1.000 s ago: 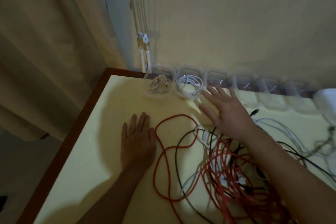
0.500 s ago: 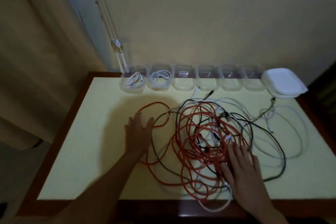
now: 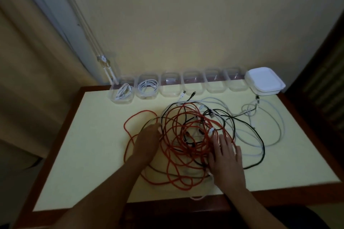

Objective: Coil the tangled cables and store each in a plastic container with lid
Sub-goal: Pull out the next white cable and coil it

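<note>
The left hand [image 3: 149, 140] has moved off the bare table [image 3: 93, 135] onto the left side of the cable tangle [image 3: 188, 135]. Its fingers are blurred, so I cannot tell whether they pinch a strand. The right hand [image 3: 226, 154] stays spread flat on the tangle's near right. Picking out the next cable seems to be starting, and four of the clear containers [image 3: 192, 84] behind the tangle are unfilled.

Table [image 3: 93, 135]: smooth matt pale-yellow top; dark wood rim [image 3: 186, 204] with slight sheen.
Tubs [image 3: 170, 89], 12 o'clock: clear glossy plastic.
Lids [image 3: 264, 82], 1 o'clock: smooth white plastic.
Cables [image 3: 186, 117]: smooth sheathing.
Curtain [image 3: 28, 61], 9 o'clock: cloth.
Wall [image 3: 186, 24]: matt paint.
</note>
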Demonstrator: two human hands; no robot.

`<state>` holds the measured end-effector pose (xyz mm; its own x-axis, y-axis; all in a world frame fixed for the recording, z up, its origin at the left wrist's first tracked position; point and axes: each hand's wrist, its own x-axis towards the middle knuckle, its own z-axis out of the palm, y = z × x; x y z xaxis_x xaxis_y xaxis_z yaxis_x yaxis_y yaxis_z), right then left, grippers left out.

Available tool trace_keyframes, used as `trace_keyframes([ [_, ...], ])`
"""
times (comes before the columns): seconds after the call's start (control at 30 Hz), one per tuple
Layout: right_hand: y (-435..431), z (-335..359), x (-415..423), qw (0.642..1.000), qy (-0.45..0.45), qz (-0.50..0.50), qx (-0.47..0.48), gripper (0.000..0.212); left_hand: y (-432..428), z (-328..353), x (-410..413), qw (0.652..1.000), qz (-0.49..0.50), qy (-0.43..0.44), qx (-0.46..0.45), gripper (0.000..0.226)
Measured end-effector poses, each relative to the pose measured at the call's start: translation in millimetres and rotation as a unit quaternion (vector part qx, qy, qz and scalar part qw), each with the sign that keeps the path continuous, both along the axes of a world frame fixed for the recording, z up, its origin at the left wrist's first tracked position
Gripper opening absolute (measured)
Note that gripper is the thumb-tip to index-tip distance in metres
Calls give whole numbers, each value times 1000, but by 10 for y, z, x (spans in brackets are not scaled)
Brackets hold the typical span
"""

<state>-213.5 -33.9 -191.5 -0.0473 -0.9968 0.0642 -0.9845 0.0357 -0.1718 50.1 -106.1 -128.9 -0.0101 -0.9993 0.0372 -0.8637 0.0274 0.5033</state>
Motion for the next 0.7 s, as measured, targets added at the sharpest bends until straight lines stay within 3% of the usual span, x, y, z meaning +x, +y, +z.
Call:
trace_keyframes([
  [0.1, -84, -11, -3, 1000, 0, -8, -8, 67, -62, 66, 95, 999, 5, -9, -53, 11],
  [0.3, -203, 24, 26, 999, -34, -25, 5, 69, -197, 615, 173, 992, 28, 44, -116, 14],
  [0.37, -244, 65, 47, 994, -104, -42, 7, 69, -215, 928, 149, 987, 54, 82, -128, 19],
  [0.5, -284, 382, 136, 947, -298, -105, -55, 52, -220, 1564, 85, 970, 55, 126, -201, 22],
  [0.6, -294, 780, 271, 928, -340, -56, -140, 40, -198, 2008, 3, 950, 49, 181, -248, 20],
  [0.7, -321, 1321, 481, 908, -402, 11, -116, 52, -98, 2443, -179, 939, 19, 214, -269, 20],
])
